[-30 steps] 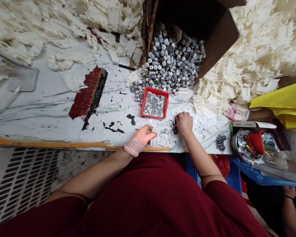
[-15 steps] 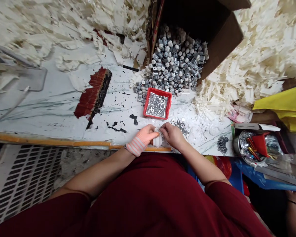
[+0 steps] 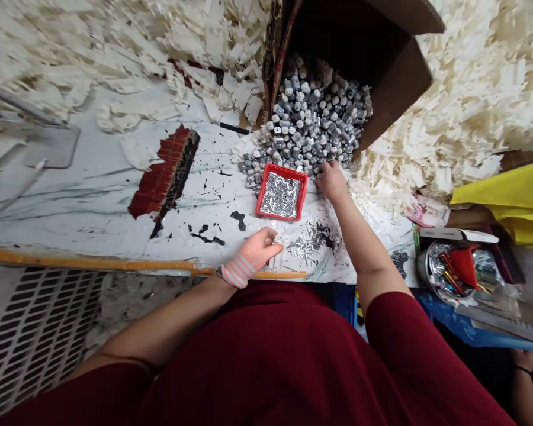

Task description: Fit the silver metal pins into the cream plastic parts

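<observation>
My left hand (image 3: 251, 257), in an orange-and-grey striped glove, pinches a white plastic part (image 3: 277, 259) between thumb and fingers at the table's front edge. My bare right hand (image 3: 333, 181) reaches forward to the near edge of a heap of small silver motors (image 3: 313, 127) with white ends. Its fingers bend down among them, and the fingertips are too hidden to show a grip. Left of that hand stands a red tray (image 3: 259, 204) filled with short metal pins (image 3: 281, 195). More loose pins (image 3: 305, 247) lie between my two hands.
The motors spill from a tipped cardboard box (image 3: 397, 89). White plastic pieces (image 3: 462, 89) are heaped at both sides. A torn red-brown strip (image 3: 162, 171) lies left. At right are a metal bowl (image 3: 423, 269) and a yellow sheet (image 3: 501, 195); another person's arm (image 3: 524, 384) shows below.
My right hand has left the white plastic part and moved forward to the motor heap, uncovering the loose pins. My left hand still holds the part near the table edge.
</observation>
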Demonstrator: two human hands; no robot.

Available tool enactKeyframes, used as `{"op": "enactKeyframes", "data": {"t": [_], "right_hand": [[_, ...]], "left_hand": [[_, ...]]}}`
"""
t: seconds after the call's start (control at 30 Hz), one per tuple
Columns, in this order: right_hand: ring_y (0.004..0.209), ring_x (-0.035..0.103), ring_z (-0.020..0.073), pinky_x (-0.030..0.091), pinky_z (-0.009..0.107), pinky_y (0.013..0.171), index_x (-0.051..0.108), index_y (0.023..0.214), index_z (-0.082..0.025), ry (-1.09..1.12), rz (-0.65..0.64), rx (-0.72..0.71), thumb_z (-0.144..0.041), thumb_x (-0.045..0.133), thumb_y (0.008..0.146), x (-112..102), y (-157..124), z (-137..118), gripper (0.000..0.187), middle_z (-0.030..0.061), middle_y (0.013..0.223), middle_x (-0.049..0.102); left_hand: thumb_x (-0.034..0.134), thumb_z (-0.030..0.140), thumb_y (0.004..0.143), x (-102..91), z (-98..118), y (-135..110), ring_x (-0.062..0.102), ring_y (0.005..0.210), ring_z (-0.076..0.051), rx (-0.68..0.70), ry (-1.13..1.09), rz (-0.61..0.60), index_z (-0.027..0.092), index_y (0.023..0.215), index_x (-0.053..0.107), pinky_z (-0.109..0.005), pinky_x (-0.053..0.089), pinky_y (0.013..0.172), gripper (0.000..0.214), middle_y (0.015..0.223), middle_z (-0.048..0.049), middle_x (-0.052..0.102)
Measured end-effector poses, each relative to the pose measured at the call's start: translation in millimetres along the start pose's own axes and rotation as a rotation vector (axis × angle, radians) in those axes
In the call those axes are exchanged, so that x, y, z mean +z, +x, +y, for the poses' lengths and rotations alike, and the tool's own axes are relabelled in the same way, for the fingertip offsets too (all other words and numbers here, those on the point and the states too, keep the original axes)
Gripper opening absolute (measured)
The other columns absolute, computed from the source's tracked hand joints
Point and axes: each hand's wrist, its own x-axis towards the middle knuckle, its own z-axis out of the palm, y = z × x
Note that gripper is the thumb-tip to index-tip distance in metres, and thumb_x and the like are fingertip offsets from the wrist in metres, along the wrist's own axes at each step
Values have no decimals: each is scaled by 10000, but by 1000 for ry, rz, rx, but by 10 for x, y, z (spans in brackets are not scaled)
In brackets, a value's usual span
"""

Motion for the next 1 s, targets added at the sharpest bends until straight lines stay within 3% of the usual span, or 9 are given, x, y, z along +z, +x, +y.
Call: {"op": "enactKeyframes", "data": {"t": [0.1,0.27,0.43,0.53,0.6,0.73,0.8,0.9,1.0], "right_hand": [[874,559,241,471,380,792,580,1077,-145,-119,-102,-68,-145,561,771,59,48,83,306,162,1165,518],[900,555,223,460,337,852,631,1055,-114,-87,-175,-51,-115,544,751,28,-87,270,316,136,1058,565],[914,558,194,442,310,896,683,997,-89,12,-116,5,-39,464,732,-72,-100,319,348,129,1036,579],[933,556,198,445,333,911,696,950,-85,127,19,26,-90,475,775,-134,-309,122,282,129,1000,583],[956,550,195,468,338,876,694,948,-118,239,112,-14,-136,465,814,-153,-615,-106,265,115,1004,577],[894,573,168,511,313,787,689,952,-211,503,28,-212,-241,524,843,-91,-1372,-598,200,63,945,583],[864,580,165,513,313,782,696,926,-230,549,17,-231,-268,543,849,-30,-1643,-771,175,56,904,584],[831,584,167,513,321,773,707,897,-243,556,18,-161,-275,551,855,37,-1827,-891,165,57,868,591],[797,591,166,509,320,757,715,878,-240,612,-14,-107,-296,586,841,14,-1815,-843,146,47,823,606]], "left_hand": [[587,265,688,-15,-23,10,341,451,-67,-7,-42,-22,193,813,475,-196,271,443,183,543,98,366],[598,252,678,-26,-18,23,331,436,-56,-29,-96,-70,185,794,482,-188,254,430,177,528,100,372],[636,240,641,26,-52,79,364,394,-56,-71,-252,-58,174,796,490,-179,265,393,223,489,100,408],[647,222,619,78,-63,123,444,396,-79,-132,-398,-23,178,802,457,-189,330,378,267,529,77,487],[652,214,621,103,-44,139,534,462,-108,-140,-501,-1,179,810,434,-218,421,409,291,605,47,550],[673,198,634,119,42,121,609,600,-129,-114,-633,80,172,836,429,-272,529,513,318,714,28,580],[685,196,638,116,93,89,609,632,-127,-85,-651,108,175,846,432,-291,549,553,328,725,35,570],[700,185,627,103,146,40,597,632,-117,-51,-628,153,179,852,435,-289,551,583,348,713,49,559],[710,205,622,87,149,26,601,632,-124,-55,-612,128,179,850,440,-280,538,588,354,701,43,575]]}}
